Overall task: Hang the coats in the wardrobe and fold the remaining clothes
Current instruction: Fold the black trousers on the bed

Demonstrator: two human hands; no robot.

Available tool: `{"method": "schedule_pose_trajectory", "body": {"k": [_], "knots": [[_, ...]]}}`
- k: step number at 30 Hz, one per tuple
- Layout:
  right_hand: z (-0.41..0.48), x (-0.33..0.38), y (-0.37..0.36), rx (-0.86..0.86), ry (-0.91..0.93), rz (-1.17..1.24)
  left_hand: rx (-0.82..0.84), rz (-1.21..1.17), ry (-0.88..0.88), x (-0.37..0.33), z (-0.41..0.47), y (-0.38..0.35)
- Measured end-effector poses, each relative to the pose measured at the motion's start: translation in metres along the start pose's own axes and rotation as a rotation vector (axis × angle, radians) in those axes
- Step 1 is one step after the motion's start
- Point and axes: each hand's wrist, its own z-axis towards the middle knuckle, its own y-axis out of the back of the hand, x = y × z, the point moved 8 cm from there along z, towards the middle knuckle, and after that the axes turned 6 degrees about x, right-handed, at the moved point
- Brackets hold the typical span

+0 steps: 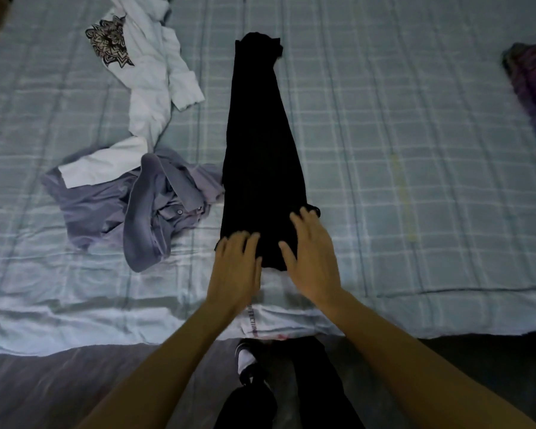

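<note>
A long black garment (pixel 260 144) lies folded lengthwise on the bed, running away from me. My left hand (pixel 235 267) rests flat on its near left corner with fingers spread. My right hand (pixel 313 255) lies flat on its near right edge, fingers apart. Neither hand grips the cloth. A crumpled grey-purple shirt (pixel 143 209) lies to the left of the black garment. Further back on the left is a white T-shirt (pixel 149 78) with a dark printed pattern, unfolded.
The bed is covered by a pale checked sheet (pixel 399 150). A purple and dark cloth (pixel 532 88) sits at the right edge. My legs and a shoe (pixel 245 357) show on the dark floor below the bed's near edge.
</note>
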Motion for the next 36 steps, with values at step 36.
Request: {"method": "schedule_pose_trajectory", "body": {"k": [36], "knots": [[-0.07,0.024,0.008,0.736,-0.073,-0.3,1.147,-0.139,-0.003,-0.027,-0.038,-0.007]]}}
